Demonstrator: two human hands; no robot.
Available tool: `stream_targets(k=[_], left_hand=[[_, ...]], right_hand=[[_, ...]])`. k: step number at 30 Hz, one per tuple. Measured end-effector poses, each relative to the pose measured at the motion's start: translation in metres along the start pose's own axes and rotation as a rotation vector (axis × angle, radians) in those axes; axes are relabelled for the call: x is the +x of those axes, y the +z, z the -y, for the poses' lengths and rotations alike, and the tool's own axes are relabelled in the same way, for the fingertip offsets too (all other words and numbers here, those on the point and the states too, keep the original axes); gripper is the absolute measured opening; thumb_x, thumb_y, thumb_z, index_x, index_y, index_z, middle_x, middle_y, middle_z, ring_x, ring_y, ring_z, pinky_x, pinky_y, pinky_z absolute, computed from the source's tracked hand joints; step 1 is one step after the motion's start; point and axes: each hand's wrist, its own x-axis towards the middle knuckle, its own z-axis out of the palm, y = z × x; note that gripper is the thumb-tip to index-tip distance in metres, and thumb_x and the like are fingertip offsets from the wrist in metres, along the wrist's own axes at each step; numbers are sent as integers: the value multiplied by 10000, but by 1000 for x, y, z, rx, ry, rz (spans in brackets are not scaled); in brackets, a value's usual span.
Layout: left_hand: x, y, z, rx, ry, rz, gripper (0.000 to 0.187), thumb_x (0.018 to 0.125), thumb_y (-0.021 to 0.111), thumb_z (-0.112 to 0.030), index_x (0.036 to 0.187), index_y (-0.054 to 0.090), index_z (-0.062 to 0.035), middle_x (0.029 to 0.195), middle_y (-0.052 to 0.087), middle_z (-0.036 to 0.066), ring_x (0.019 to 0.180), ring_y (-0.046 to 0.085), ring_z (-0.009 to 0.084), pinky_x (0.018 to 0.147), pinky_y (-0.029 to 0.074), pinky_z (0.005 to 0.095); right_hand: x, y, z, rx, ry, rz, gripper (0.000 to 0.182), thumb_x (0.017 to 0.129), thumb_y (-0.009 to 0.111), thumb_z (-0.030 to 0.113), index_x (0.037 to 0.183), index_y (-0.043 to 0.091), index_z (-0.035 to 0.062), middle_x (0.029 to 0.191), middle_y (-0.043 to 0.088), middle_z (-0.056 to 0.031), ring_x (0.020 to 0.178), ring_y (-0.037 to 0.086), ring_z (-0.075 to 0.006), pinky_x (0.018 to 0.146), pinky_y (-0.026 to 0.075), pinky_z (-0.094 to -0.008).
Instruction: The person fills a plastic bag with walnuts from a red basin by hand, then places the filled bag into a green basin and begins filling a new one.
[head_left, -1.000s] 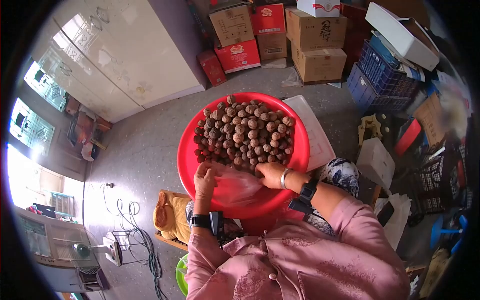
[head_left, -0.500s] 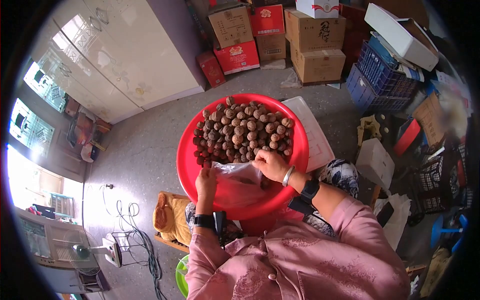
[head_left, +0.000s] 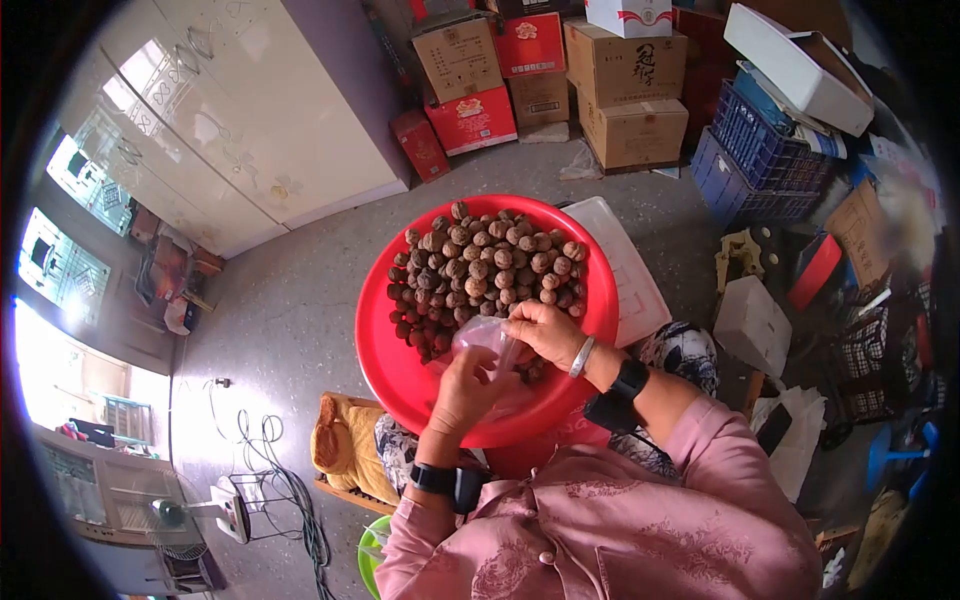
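A wide red basin [head_left: 385,370] holds a heap of brown walnuts [head_left: 475,262]. Over the near part of the basin hangs a clear plastic bag [head_left: 482,334], bunched between both hands. My right hand [head_left: 540,330] pinches the bag's edge on the right, next to the walnuts. My left hand [head_left: 465,388] is at the bag's left side with its fingers curled round the plastic, the fingertips partly behind it. What the bag holds, if anything, cannot be made out.
Cardboard boxes [head_left: 625,65] and blue crates [head_left: 765,140] stand at the back. Under the basin's right side lies a white lid [head_left: 625,270]. A cushioned chair [head_left: 350,450], cables [head_left: 285,480], a fan [head_left: 190,512] and a green basin [head_left: 370,560] are on the left.
My left hand has moved right, towards my right hand. The bag, earlier spread wide between the hands, is now gathered and narrower. My right hand has barely moved.
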Motion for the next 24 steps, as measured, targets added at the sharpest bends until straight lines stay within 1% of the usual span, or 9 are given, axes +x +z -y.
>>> stream_targets(k=[3, 5, 6, 8, 9, 11, 15, 17, 24], left_hand=[[-4, 12, 0, -49, -57, 31, 154, 845, 729, -104, 921, 614, -36, 746, 640, 53, 655, 602, 100, 603, 495, 248], [-5, 19, 14, -75, -82, -26, 150, 844, 735, -115, 904, 626, -31, 709, 648, 33, 625, 596, 87, 574, 489, 245], [-5, 18, 12, -75, -80, -26, 150, 844, 735, -115, 904, 626, -31, 709, 648, 33, 625, 596, 87, 574, 489, 245], [-6, 15, 5, -160, -250, 17, 140, 848, 735, -121, 889, 639, -27, 709, 651, 22, 625, 589, 70, 567, 484, 237], [-7, 15, 6, -158, -250, 17, 140, 848, 735, -121, 889, 639, -27, 709, 651, 22, 625, 589, 70, 567, 484, 237], [-9, 16, 10, -189, -312, 47, 136, 854, 731, -125, 888, 642, -27, 720, 652, 10, 635, 582, 56, 566, 476, 228], [-12, 20, 14, -158, -242, 35, 137, 850, 734, -126, 887, 645, -29, 714, 653, 21, 635, 584, 67, 574, 481, 240], [-13, 22, 15, -87, -156, 15, 134, 846, 735, -117, 878, 639, -29, 703, 646, 32, 634, 576, 78, 581, 484, 258], [-13, 23, 19, 4, -36, 27, 157, 836, 748, -121, 848, 627, -21, 699, 637, 28, 633, 583, 97, 581, 479, 270]], right_hand=[[-5, 2, 9, 143, 74, 16, 215, 915, 651, 212, 964, 668, 4, 845, 685, -60, 807, 633, -111, 733, 511, -282], [-10, 3, 23, 132, 111, 99, 167, 938, 649, 193, 967, 608, 34, 818, 642, -10, 677, 608, -75, 626, 518, -222], [-12, 4, 24, 131, 110, 98, 167, 938, 649, 193, 967, 608, 34, 818, 642, -10, 677, 608, -75, 626, 518, -222], [-15, 5, 25, 187, 136, 226, 176, 922, 670, 196, 972, 622, 34, 810, 643, 3, 671, 598, -67, 621, 505, -210], [-14, 4, 24, 188, 135, 226, 176, 922, 670, 196, 972, 622, 34, 810, 643, 3, 671, 598, -67, 621, 505, -210], [-14, 2, 19, -56, 118, 265, 230, 880, 682, 219, 981, 679, 13, 897, 704, -63, 852, 646, -125, 782, 514, -291], [-15, 6, 16, -153, 68, 234, 236, 856, 692, 222, 978, 681, 20, 913, 713, -86, 860, 654, -150, 800, 512, -309], [-17, 6, 20, -308, -83, 247, 235, 847, 687, 217, 964, 680, 14, 916, 715, -118, 864, 661, -174, 813, 509, -327], [-18, 10, 22, -367, -63, 223, 231, 843, 672, 188, 973, 668, -2, 912, 713, -131, 873, 661, -177, 813, 500, -331]])
